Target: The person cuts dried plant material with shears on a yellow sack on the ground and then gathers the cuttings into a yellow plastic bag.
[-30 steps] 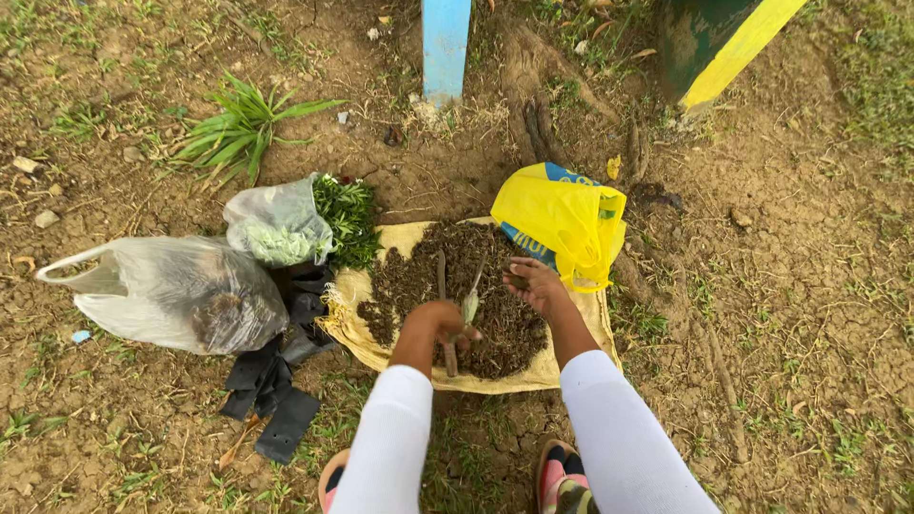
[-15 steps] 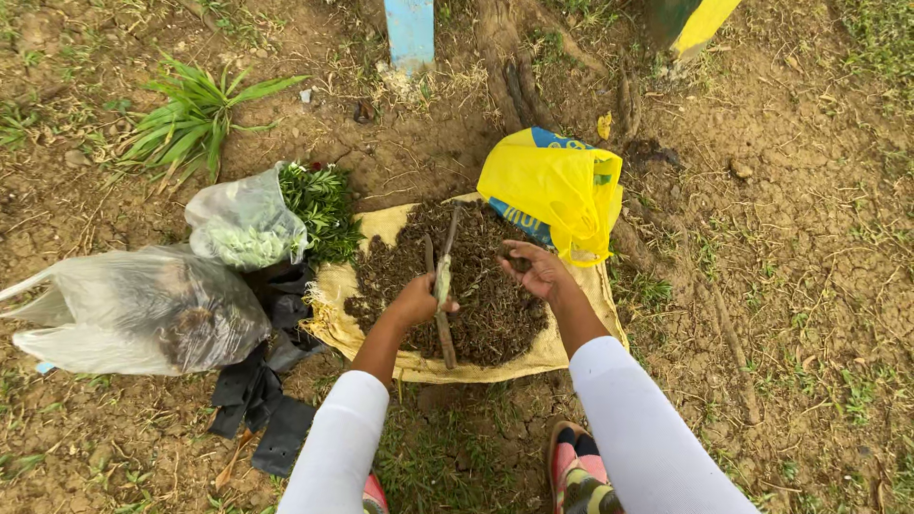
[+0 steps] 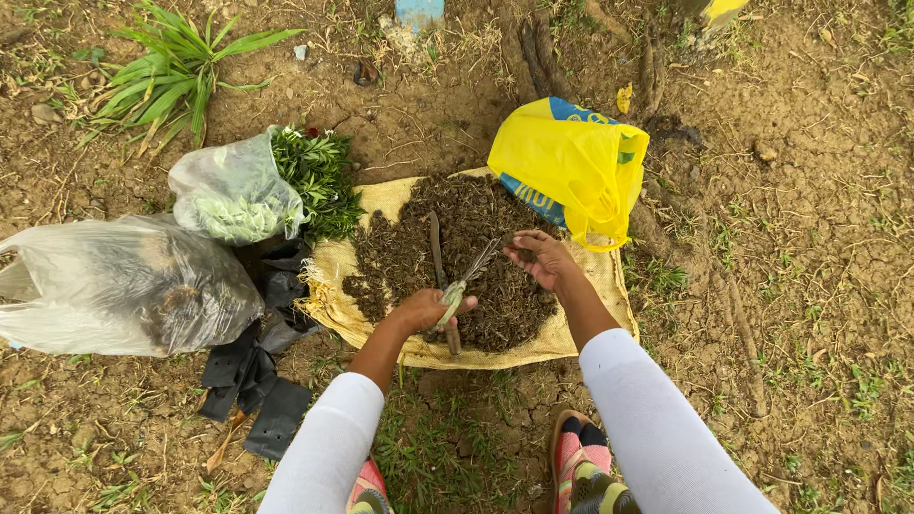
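A pile of dark soil (image 3: 476, 238) lies on a tan woven sack (image 3: 362, 314) spread on the ground. My left hand (image 3: 424, 309) is shut on a small plant cutting (image 3: 468, 276) with a pale green stem and dark leaves, held over the soil. A long knife with a wooden handle (image 3: 440, 276) lies on the soil just under that hand. My right hand (image 3: 543, 259) hovers palm up over the right side of the pile, fingers apart, with a bit of soil on it.
A yellow plastic bag (image 3: 571, 167) sits at the sack's far right. Left of the sack are a clear bag with green seedlings (image 3: 238, 190), a large clear bag (image 3: 114, 286) and black plastic pouches (image 3: 262, 381). My shoes (image 3: 586, 471) show below.
The view has shifted downward and left. My left hand lifted from the soil holding the cutting, and my right hand turned palm up over the pile.
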